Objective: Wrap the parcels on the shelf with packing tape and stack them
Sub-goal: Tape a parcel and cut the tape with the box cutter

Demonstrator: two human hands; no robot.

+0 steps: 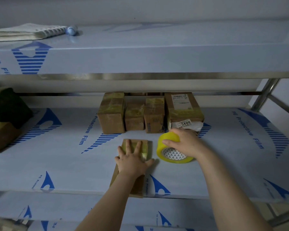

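Two hands are on one parcel here, so read the middle shelf [65, 164] from its left edge. At 9 o'clock a dark pile of parcels [5, 120] sits well apart from the work.

At the front centre, your left hand [132, 160] lies flat on the flat brown parcel [139, 185]. Its fingers are spread wide and straight, pressing down without gripping. Yellowish tape crosses the parcel's far end under those fingers. The near end looks bare and overhangs the shelf's front edge.

At 12 o'clock from it, a row of taped parcels [135, 114] stands along the back, the rightmost bearing a printed label.

At 3 o'clock, just beside the flat parcel, the tape roll [172, 155] rests tilted on the shelf. Your right hand [185, 142] curls over its top and holds it firmly. Whether a strand runs from the roll to the parcel cannot be told.

This looks like the middle of wrapping this parcel, with one band on and more needed. For the next move, keep the left palm pinning the parcel so it doesn't slide off the edge. Then draw the roll across the bare part under steady tension.
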